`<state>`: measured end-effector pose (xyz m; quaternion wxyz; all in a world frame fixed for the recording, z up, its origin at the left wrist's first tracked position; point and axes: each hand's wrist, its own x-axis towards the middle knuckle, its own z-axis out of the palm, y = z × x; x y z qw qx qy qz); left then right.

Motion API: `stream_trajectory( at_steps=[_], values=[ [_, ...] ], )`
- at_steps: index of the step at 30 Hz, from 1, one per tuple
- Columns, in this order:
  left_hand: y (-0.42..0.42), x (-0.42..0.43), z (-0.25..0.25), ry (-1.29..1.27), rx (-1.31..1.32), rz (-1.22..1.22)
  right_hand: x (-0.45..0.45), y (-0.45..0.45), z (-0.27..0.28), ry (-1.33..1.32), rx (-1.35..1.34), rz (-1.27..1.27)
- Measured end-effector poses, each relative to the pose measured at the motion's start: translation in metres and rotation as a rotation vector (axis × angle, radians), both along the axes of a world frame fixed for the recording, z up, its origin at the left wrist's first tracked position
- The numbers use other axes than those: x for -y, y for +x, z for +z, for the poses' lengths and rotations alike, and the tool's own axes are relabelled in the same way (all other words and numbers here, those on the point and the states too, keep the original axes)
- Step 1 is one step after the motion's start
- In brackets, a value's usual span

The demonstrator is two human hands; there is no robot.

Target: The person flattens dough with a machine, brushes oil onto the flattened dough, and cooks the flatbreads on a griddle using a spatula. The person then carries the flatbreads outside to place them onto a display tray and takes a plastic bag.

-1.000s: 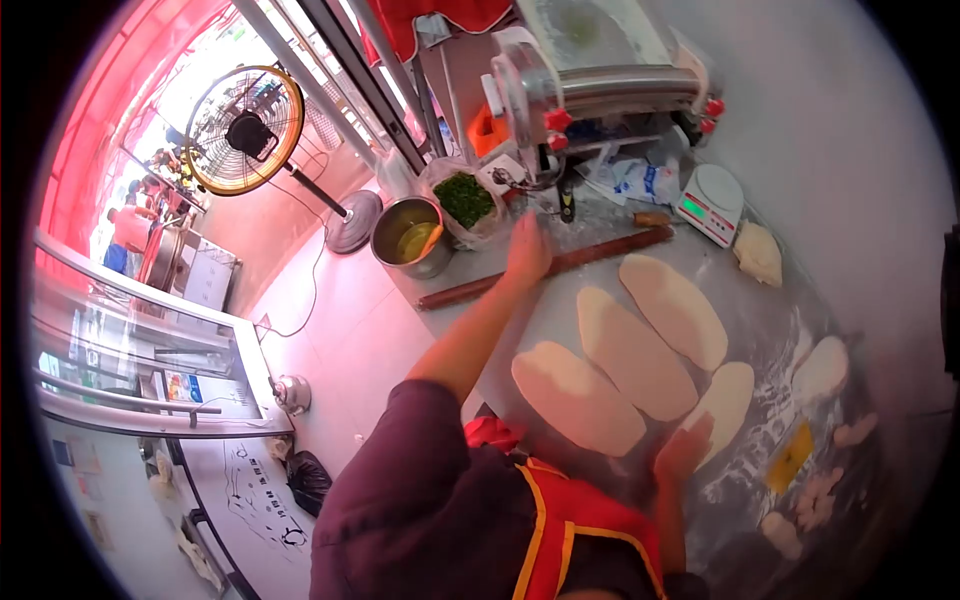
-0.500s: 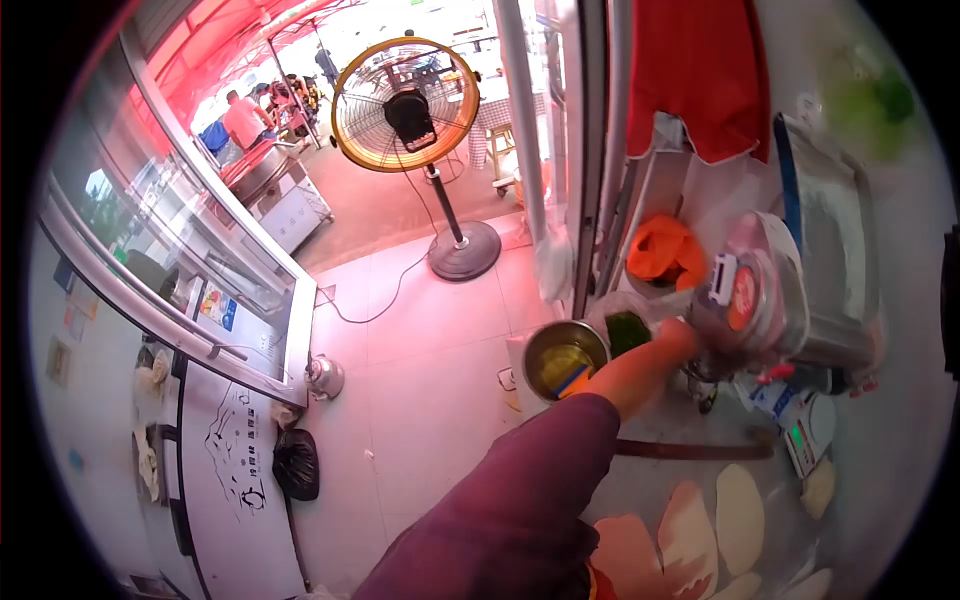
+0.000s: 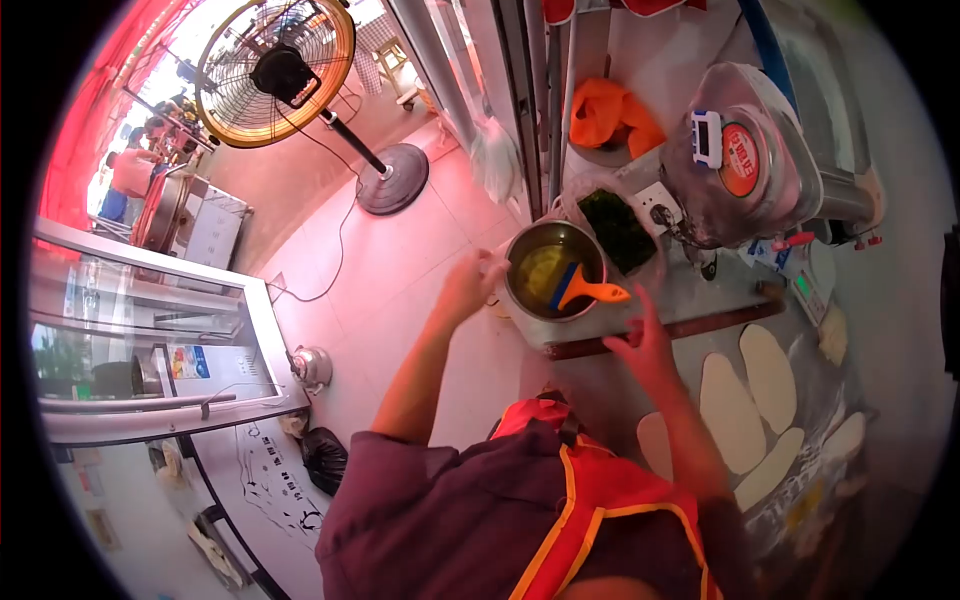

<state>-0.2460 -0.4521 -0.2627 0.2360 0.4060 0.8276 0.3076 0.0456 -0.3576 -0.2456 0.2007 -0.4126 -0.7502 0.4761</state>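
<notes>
My left hand (image 3: 472,284) is at the left rim of a metal pot (image 3: 515,292), its fingers bent at the edge; whether they pinch the rim is unclear. Yellowish liquid lies in the pot, and a brush (image 3: 598,291) with an orange handle and blue band rests in it, handle over the right rim. My right hand (image 3: 645,342) is just below the handle tip, fingers spread and holding nothing. Behind the pot is a bag of chopped greens (image 3: 616,232). A long brown rolling pin (image 3: 700,323) passes beneath my right hand. Flat dough pieces (image 3: 731,412) lie to the right.
A machine (image 3: 765,165) stands at the back right, with a scale (image 3: 808,291) and a dough lump (image 3: 832,335) near it. An orange cloth (image 3: 612,115) is behind the greens. A standing fan (image 3: 285,75) and a kettle (image 3: 311,368) are on the left.
My left hand has come back from beside the machine to the pot's left side. My right hand, earlier at the dough and then out of view, is now near the brush. The view has shifted.
</notes>
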Motion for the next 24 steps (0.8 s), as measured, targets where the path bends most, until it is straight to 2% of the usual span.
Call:
stream_trajectory(
  at_steps=[1, 3, 6, 9, 12, 15, 17, 19, 21, 24],
  values=[
    [0.009, 0.005, -0.01, 0.031, 0.142, 0.016, -0.003, -0.019, -0.002, -0.055, 0.013, -0.027],
    [0.026, 0.004, -0.025, 0.094, 0.428, 0.043, -0.015, -0.056, -0.018, 0.035, -0.224, -0.124],
    [0.039, -0.002, -0.012, 0.113, 0.342, 0.131, -0.026, -0.099, -0.011, 0.286, -0.241, -0.065],
    [0.037, -0.004, -0.028, 0.138, 0.314, 0.134, -0.021, -0.122, 0.003, 0.214, -0.035, 0.053],
    [0.043, -0.002, -0.024, 0.204, 0.258, 0.141, -0.026, -0.124, -0.021, 0.283, 0.023, 0.081],
    [0.044, 0.005, -0.003, 0.202, 0.219, 0.089, -0.024, -0.102, 0.038, 0.284, -0.088, 0.061],
    [0.053, 0.007, 0.01, 0.249, 0.086, -0.042, -0.018, -0.079, 0.086, 0.267, -0.199, 0.078],
    [0.052, 0.006, 0.022, 0.242, -0.021, -0.075, -0.017, -0.064, 0.097, 0.433, -0.299, 0.144],
    [0.062, -0.001, 0.03, 0.23, 0.021, -0.093, -0.014, -0.054, 0.085, 0.478, -0.144, 0.181],
    [0.085, -0.011, 0.047, 0.209, 0.009, -0.12, -0.008, -0.03, 0.109, 0.403, -0.238, 0.06]
  ],
)
